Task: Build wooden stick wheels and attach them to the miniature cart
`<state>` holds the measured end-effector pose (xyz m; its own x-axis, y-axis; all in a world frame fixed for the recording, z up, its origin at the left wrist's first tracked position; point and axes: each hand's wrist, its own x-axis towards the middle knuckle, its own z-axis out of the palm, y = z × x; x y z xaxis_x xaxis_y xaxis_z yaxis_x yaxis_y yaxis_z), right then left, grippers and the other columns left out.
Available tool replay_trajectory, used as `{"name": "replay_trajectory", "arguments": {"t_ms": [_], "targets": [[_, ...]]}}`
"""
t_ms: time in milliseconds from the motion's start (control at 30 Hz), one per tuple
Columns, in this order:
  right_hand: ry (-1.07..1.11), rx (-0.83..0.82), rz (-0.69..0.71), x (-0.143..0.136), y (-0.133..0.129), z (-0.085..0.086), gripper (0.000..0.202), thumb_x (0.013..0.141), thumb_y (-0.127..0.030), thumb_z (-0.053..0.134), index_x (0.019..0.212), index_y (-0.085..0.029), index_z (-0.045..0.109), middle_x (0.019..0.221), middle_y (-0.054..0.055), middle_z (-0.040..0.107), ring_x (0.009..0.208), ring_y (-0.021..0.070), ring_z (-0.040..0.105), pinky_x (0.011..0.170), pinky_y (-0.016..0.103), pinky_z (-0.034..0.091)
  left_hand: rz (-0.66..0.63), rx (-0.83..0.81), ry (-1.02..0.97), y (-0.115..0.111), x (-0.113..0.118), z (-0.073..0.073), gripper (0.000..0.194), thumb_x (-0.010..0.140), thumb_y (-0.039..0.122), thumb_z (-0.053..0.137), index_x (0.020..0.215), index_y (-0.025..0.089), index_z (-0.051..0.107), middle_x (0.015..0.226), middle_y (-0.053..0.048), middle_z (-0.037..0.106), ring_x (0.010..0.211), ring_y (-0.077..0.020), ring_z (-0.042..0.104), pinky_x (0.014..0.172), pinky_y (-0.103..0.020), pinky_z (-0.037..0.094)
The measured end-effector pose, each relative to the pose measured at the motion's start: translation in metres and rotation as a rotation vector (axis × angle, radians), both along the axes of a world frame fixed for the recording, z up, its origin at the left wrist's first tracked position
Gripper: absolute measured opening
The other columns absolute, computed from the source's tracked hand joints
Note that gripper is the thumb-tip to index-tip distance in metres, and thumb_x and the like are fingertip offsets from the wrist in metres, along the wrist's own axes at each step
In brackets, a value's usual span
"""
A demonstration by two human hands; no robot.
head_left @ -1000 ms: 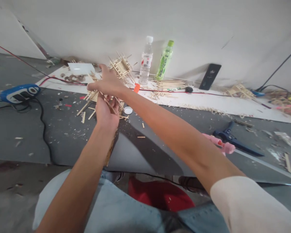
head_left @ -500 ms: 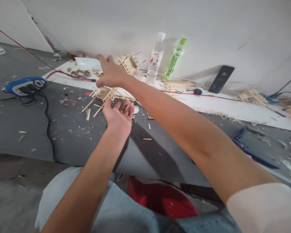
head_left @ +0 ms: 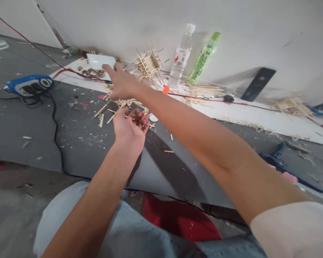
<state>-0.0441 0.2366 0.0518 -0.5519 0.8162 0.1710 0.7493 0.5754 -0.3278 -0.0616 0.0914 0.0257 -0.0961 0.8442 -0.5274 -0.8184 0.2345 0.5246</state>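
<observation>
My left hand [head_left: 130,130] is palm up just above the grey table [head_left: 78,143], fingers apart and slightly curled, with nothing clearly visible in it. Beyond its fingers lies a cluster of thin wooden sticks [head_left: 104,107], partly covered by both hands. My right hand [head_left: 123,82] reaches across above that cluster, fingers spread and no object in its grasp. Its fingertips overlap the near edge of a white card [head_left: 100,61] in this view; contact cannot be judged. Behind the right hand, a framework of wooden sticks [head_left: 149,63] stands by the wall.
A clear bottle [head_left: 179,59] and a green bottle [head_left: 204,59] stand at the wall. Bundled sticks [head_left: 206,90], a black phone-like slab [head_left: 258,84] and another stick framework [head_left: 293,106] are to the right. A blue device [head_left: 29,86] with a black cord lies left.
The view has shifted slightly. My right hand has drawn a little toward me relative to the white card. An orange object now shows beside the right forearm. My left hand stays palm up.
</observation>
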Motion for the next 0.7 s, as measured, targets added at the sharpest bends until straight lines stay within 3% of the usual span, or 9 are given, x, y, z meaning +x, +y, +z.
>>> {"name": "replay_trajectory", "arguments": {"t_ms": [133, 267, 433, 533, 700], "targets": [[0.016, -0.014, -0.016, -0.002, 0.001, -0.006, 0.059, 0.076, -0.019, 0.080, 0.121, 0.010, 0.055, 0.166, 0.022, 0.035, 0.148, 0.0321, 0.046, 0.118, 0.032, 0.039, -0.011, 0.009, 0.011, 0.002, 0.003, -0.001, 0.017, 0.096, 0.034, 0.049, 0.088, 0.020, 0.055, 0.078, -0.002, 0.055, 0.070, -0.0152, 0.061, 0.067, -0.027, 0.045], [0.043, -0.032, -0.011, -0.005, 0.004, -0.013, 0.044, 0.075, -0.016, 0.076, 0.106, 0.009, 0.057, 0.165, 0.020, 0.035, 0.150, 0.0396, 0.038, 0.122, 0.045, 0.031, -0.027, 0.050, 0.024, 0.005, 0.008, -0.006, 0.016, 0.095, 0.031, 0.050, 0.085, 0.020, 0.054, 0.075, -0.001, 0.053, 0.064, -0.0137, 0.057, 0.062, -0.026, 0.043], [0.120, -0.077, -0.007, -0.004, 0.005, -0.013, 0.057, 0.064, -0.021, 0.088, 0.103, 0.009, 0.060, 0.167, 0.022, 0.033, 0.151, 0.0430, 0.034, 0.125, 0.057, 0.020, -0.054, 0.062, 0.035, 0.005, 0.008, -0.009, 0.014, 0.092, 0.028, 0.051, 0.082, 0.019, 0.055, 0.073, -0.001, 0.054, 0.061, -0.0121, 0.058, 0.057, -0.024, 0.042], [0.173, -0.097, 0.000, 0.000, 0.005, -0.007, 0.059, 0.062, -0.031, 0.090, 0.097, 0.007, 0.061, 0.168, 0.021, 0.034, 0.151, 0.0383, 0.035, 0.126, 0.056, 0.018, -0.062, 0.051, 0.048, 0.003, 0.006, -0.007, 0.016, 0.092, 0.029, 0.052, 0.081, 0.018, 0.056, 0.072, -0.001, 0.054, 0.062, -0.0117, 0.059, 0.056, -0.022, 0.042], [0.323, -0.017, -0.066, 0.012, 0.000, 0.012, 0.057, 0.087, -0.052, 0.058, 0.091, 0.004, 0.060, 0.160, 0.011, 0.044, 0.150, 0.0224, 0.029, 0.124, 0.044, 0.015, -0.072, 0.087, 0.098, -0.005, 0.011, -0.006, 0.020, 0.094, 0.025, 0.051, 0.079, 0.016, 0.060, 0.068, 0.000, 0.053, 0.055, -0.0091, 0.052, 0.049, -0.020, 0.038]]}}
